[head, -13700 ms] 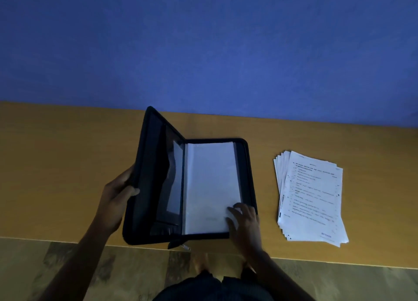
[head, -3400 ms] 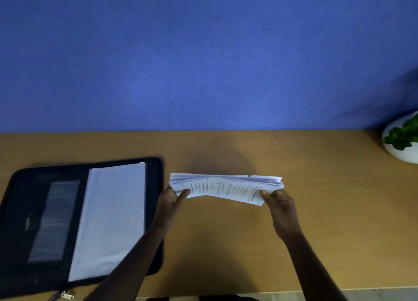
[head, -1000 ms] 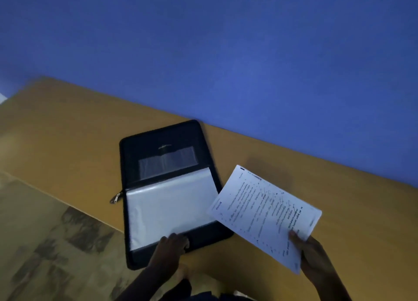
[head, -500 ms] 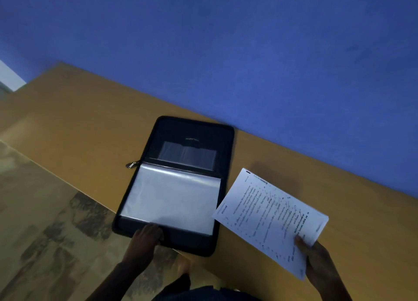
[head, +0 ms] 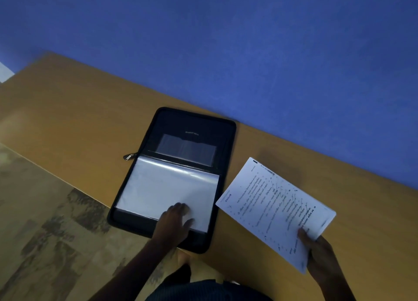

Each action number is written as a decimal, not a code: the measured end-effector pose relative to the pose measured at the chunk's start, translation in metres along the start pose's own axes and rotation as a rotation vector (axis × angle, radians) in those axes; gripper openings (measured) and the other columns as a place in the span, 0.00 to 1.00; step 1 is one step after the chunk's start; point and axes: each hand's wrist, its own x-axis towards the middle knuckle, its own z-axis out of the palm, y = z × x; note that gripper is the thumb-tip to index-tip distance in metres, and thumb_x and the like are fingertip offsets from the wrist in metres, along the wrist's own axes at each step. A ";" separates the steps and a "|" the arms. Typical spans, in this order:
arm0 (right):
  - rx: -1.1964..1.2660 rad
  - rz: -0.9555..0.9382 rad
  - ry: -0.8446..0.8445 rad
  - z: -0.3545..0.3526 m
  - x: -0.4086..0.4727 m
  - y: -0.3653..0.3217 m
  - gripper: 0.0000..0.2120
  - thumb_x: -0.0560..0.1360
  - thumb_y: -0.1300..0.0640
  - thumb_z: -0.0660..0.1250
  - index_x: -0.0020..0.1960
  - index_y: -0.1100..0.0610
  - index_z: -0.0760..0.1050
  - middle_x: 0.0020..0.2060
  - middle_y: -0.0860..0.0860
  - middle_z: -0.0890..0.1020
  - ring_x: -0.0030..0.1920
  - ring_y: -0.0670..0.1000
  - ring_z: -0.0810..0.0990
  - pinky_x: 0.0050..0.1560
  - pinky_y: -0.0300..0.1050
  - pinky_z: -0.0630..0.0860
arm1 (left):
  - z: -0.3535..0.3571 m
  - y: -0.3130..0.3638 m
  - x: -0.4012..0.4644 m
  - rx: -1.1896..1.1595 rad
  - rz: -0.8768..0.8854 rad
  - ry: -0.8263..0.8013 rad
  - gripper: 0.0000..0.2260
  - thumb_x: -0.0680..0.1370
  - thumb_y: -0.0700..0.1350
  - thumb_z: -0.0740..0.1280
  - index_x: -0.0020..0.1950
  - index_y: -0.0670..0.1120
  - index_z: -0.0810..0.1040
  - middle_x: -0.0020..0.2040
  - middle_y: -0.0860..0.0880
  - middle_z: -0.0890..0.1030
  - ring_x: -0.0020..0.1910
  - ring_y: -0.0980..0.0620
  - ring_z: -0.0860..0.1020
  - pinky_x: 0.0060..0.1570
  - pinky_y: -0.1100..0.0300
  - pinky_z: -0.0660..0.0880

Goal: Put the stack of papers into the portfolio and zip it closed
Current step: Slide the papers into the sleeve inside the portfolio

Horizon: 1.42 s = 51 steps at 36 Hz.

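The black zip portfolio [head: 174, 178] lies open flat on the wooden desk [head: 74, 124], its near edge at or slightly past the desk's front edge, close to the person. That placement seems meant to bring the sleeve opening within easy reach.

The left hand [head: 174, 221] rests palm down on the near part of the clear plastic sleeves [head: 167, 190]. Its grip is loose and spread rather than closed: the fingers lie flat on the plastic with the thumb splayed toward the papers, and nothing is pinched that I can see. Most likely it is there to pin the portfolio down, or to feel for the sleeve edge so a pocket can be opened. Which of the two cannot be told. Beyond this hand, past the spine, is the far cover with its transparent window pocket [head: 186, 148]; off to its outer side, the zipper pull [head: 128, 157] sticks out from the spine, and the zip is fully undone.

The right hand [head: 321, 255] has its grip closed on the near corner of the stack of papers [head: 273, 208], thumb on top of the printed face and fingers hidden underneath. The stack slants away from this grip toward the portfolio, its far corner just beside the portfolio's edge, apparently raised off the desk. Holding it by one corner keeps the leading edge free to slide in.

The papers are not yet inside.
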 end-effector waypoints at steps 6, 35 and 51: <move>0.029 -0.008 -0.006 -0.004 -0.004 0.001 0.19 0.85 0.63 0.65 0.75 0.56 0.75 0.70 0.56 0.82 0.71 0.63 0.79 0.73 0.78 0.67 | 0.024 0.021 0.022 -0.047 -0.038 -0.031 0.22 0.73 0.59 0.75 0.60 0.49 0.75 0.57 0.51 0.78 0.55 0.50 0.76 0.50 0.54 0.78; 0.073 -0.028 0.038 -0.021 -0.038 0.008 0.17 0.85 0.62 0.64 0.73 0.55 0.77 0.69 0.57 0.83 0.69 0.64 0.80 0.69 0.79 0.72 | 0.015 0.038 0.050 0.014 -0.287 0.085 0.12 0.80 0.57 0.67 0.51 0.49 0.81 0.44 0.50 0.85 0.42 0.45 0.84 0.41 0.57 0.77; 0.151 -0.049 0.083 -0.006 -0.056 0.014 0.16 0.85 0.64 0.64 0.72 0.58 0.77 0.65 0.56 0.86 0.65 0.63 0.82 0.59 0.69 0.83 | 0.002 0.072 0.041 0.188 -0.070 0.104 0.10 0.73 0.39 0.70 0.51 0.49 0.74 0.47 0.50 0.76 0.29 0.54 0.74 0.26 0.64 0.70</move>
